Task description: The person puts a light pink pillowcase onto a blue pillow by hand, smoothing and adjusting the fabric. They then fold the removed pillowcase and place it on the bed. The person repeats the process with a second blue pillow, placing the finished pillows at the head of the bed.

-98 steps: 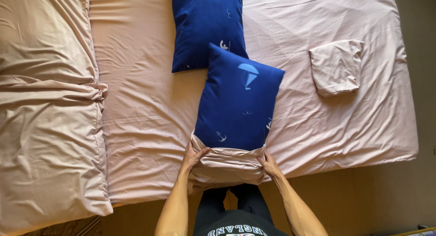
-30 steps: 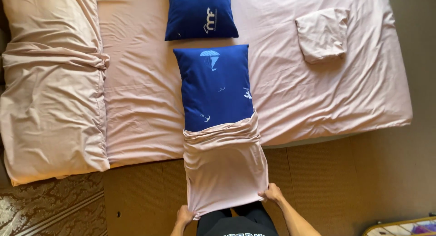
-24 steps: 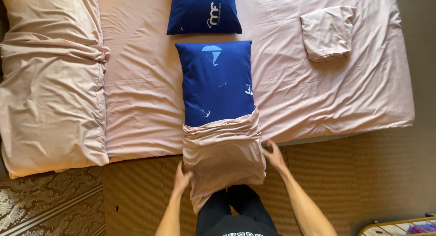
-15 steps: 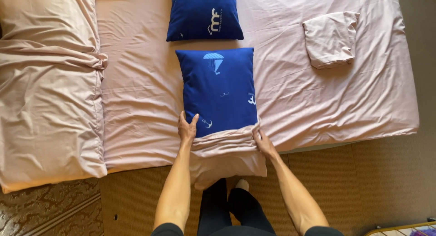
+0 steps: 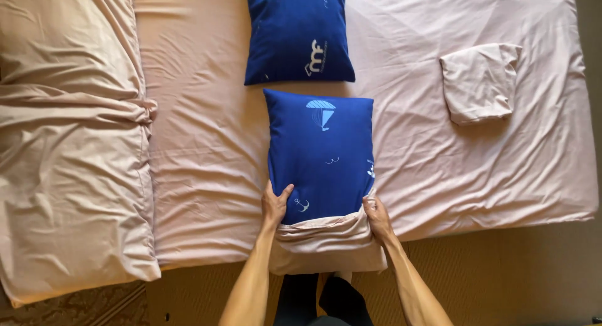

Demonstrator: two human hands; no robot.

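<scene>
Your left hand (image 5: 274,205) and right hand (image 5: 377,217) grip the bunched pink pillowcase (image 5: 326,244), fingers closed on its edges, around the blue pillow (image 5: 320,153) at the bed's (image 5: 207,175) edge. Pull both sides evenly.

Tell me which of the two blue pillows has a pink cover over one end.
The nearer blue pillow, gripped by both hands, has the pink cover bunched over its near end. The farther blue pillow lies bare.
</scene>
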